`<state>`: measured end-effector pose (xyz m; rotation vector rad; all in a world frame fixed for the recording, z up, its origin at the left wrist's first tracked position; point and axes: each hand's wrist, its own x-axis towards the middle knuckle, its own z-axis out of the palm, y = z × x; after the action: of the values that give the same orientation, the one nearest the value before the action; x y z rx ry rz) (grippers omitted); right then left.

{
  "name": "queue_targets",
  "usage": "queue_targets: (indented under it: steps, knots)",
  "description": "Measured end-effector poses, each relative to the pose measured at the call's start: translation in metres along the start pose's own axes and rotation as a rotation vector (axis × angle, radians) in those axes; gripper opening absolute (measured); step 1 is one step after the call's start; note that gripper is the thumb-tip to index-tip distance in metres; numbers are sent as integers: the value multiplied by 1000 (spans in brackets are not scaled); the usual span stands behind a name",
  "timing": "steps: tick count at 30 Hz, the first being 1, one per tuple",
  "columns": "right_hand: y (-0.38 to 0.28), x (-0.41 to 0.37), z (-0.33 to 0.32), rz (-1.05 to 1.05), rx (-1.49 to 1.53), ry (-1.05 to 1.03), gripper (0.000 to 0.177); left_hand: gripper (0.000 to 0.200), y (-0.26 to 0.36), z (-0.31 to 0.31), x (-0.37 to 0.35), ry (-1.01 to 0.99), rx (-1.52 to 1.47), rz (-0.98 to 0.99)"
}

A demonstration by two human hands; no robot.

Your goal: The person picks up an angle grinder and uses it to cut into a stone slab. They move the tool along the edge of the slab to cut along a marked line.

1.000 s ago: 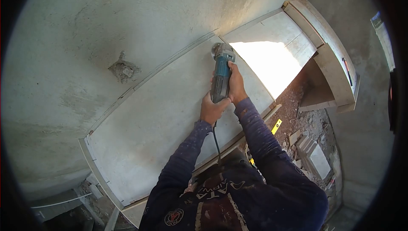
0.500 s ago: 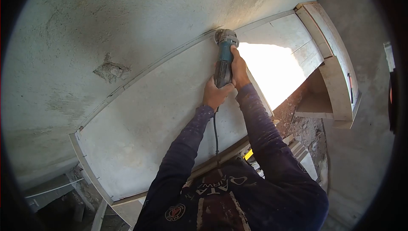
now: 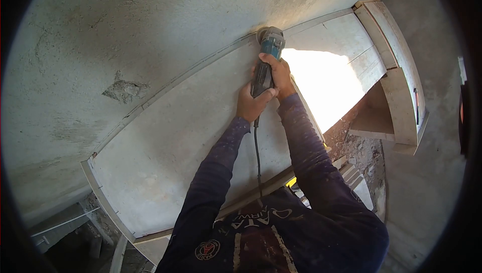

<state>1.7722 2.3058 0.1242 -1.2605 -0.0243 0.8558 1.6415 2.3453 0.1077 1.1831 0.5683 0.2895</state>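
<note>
A teal and black angle grinder (image 3: 271,48) is held in both hands, with its disc end up against the seam where the plastered wall (image 3: 175,22) meets the pale board (image 3: 191,117). My left hand (image 3: 252,101) wraps around the rear of the grinder body. Higher up, my right hand (image 3: 281,75) grips it from the right side, its thumb lying across the casing. The disc (image 3: 260,34) is partly hidden behind the grinder head. From the rear, a black cord (image 3: 257,155) runs down over the board toward my chest.
Bright light falls on the right part of the board (image 3: 321,82). A box-like wooden frame (image 3: 401,92) stands at the right. Rubble (image 3: 359,147) and stacked strips (image 3: 354,177) lie below it. The wall has a chipped hole (image 3: 126,89) at the left.
The grinder has shifted slightly up and to the right along the seam. My right thumb now lies across the casing, where before it was along the side.
</note>
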Motion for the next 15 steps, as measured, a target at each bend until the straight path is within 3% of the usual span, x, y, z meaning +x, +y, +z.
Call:
queue_targets:
  steps: [6, 15]
  knots:
    - [-11, 5, 3, -4, -67, 58, 35, 30, -12, -5, 14, -56, -33, 72]
    - [-13, 5, 5, -22, -171, 35, 37, 36, -14, -2, 13, 19, -83, 108]
